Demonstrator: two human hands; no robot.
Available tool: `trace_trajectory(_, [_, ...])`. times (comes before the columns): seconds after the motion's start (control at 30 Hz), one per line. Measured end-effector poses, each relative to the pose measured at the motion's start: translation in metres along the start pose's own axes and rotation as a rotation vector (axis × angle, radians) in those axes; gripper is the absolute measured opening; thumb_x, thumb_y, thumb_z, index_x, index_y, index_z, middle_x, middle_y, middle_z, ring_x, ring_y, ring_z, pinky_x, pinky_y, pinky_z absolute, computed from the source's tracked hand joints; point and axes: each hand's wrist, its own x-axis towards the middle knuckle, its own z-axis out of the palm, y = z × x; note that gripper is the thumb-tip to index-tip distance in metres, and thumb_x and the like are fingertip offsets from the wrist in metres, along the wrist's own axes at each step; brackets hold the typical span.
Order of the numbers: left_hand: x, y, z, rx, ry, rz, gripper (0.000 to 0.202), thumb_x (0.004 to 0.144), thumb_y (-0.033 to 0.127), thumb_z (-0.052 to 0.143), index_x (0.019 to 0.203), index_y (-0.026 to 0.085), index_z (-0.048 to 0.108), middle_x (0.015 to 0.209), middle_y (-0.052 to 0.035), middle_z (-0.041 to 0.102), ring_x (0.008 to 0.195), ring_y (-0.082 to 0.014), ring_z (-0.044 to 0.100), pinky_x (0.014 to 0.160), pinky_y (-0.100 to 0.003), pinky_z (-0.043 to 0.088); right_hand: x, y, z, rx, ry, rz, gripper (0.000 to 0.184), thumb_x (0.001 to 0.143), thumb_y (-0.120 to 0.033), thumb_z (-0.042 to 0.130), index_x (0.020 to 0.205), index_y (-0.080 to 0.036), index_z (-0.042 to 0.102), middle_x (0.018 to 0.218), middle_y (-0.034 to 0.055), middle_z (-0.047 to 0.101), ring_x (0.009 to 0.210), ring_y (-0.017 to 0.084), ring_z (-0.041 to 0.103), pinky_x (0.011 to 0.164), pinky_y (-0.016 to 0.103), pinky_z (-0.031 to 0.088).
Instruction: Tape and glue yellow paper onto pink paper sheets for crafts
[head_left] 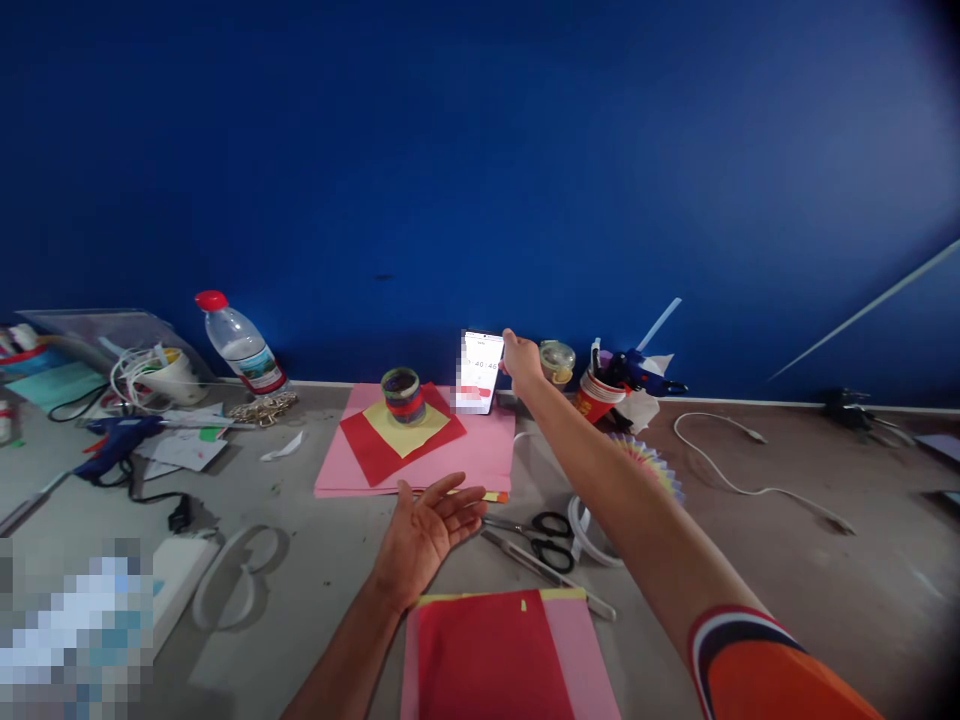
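Note:
A lit phone (pixel 480 372) showing a timer stands upright by the blue wall, and my right hand (pixel 523 362) grips its right edge. My left hand (pixel 427 535) is palm up with fingers spread, holding nothing, just above the table. Near its fingertips lie black-handled scissors (pixel 551 540) and a slim pale cutter-like tool (pixel 551 572). Below it rests a stack of red and pink sheets (pixel 487 660). Behind it, a small round multicoloured pot (pixel 405 397) sits on yellow and red squares over pink paper (pixel 341 465).
Left: a tilted water bottle (pixel 244 350), a glue gun (pixel 120 440), a white cup with cable (pixel 172 375) and a power strip (pixel 180 570). Right: a red cup of tools (pixel 596 395), a clear jar (pixel 557 362), a white tape roll (pixel 585 535) and a white cable (pixel 720 480).

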Motion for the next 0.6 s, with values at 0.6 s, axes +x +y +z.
trace_trajectory(0.6, [0.0008, -0.0011, -0.0014, -0.013, 0.006, -0.001, 0.068, 0.091, 0.065, 0.032, 0.119, 0.012, 0.063, 0.12, -0.02, 0.066, 0.111, -0.0322, 0.062, 0.102, -0.05, 0.035, 0.0023, -0.0045, -0.0029, 0.04, 0.012, 0.072, 0.032, 0.093, -0.035, 0.056, 0.12, -0.018, 0.056, 0.122, 0.0092, 0.058, 0.102, 0.021, 0.06, 0.086, 0.042, 0.052])
